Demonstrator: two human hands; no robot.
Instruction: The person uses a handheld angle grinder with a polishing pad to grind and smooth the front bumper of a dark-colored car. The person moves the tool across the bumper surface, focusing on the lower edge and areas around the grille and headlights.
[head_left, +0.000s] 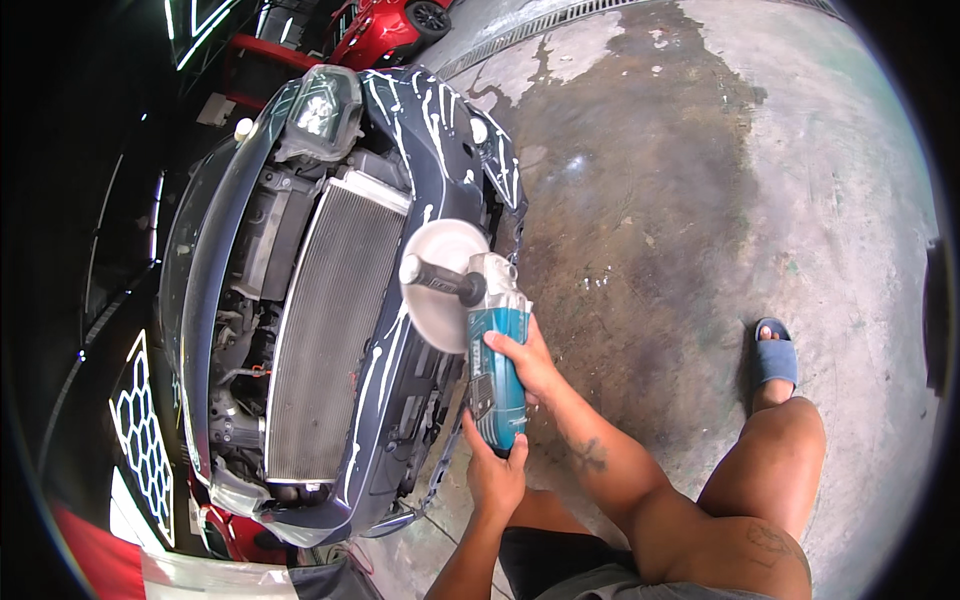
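A teal power polisher with a round white pad is held between both of my hands, its pad toward the car. My right hand wraps the front of the teal body, thumb across the top. My left hand grips the rear end of the body from below. A black side handle sticks out over the pad, with neither hand on it. The pad overlaps the dark bumper, which carries white streaks and blobs; whether they touch I cannot tell.
The car's front is opened up, showing a radiator and a headlight. A red car stands farther back. Wet patches mark the concrete floor. My foot in a blue slipper is at the right.
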